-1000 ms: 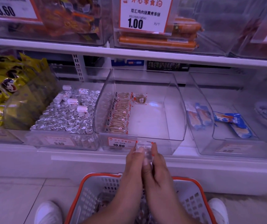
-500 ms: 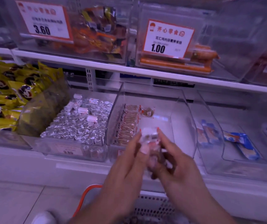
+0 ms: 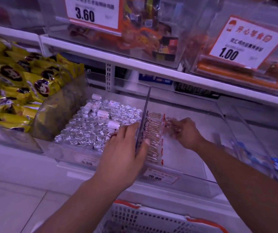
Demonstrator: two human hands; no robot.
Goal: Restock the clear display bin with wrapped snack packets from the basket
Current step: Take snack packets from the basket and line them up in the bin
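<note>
Left hand (image 3: 126, 148): clamped over the left wall of the clear display bin (image 3: 202, 148), thumb inside against the packet row, fingers spread outside over the neighbouring bin.
Right hand (image 3: 185, 132): reaching into the bin, fingers curled round a small bunch of wrapped snack packets (image 3: 170, 122), blurred, just right of the row's far end.
Packet row (image 3: 153, 137): standing on edge in one line along the bin's left wall, red-edged clear wrappers, running front to back.
Bin floor: bare to the right of the row.
Price label (image 3: 160, 176): on the bin's front lip, digits too blurred to read.
Basket (image 3: 151, 219): grey mesh with orange rim, low in the view between the forearms, contents hard to make out.
Left neighbour: bin of silver foil-wrapped sweets (image 3: 98, 128), a few white rolls on top.
Far left: yellow snack bags (image 3: 17, 81), piled high.
Right neighbour: clear bin with blue-wrapped packets (image 3: 259, 160), blurred.
Upper shelf (image 3: 135, 64): bins with price cards reading 3.60 (image 3: 93, 12) and 1.00 (image 3: 244, 42), orange sausages (image 3: 239, 74) under the latter.
</note>
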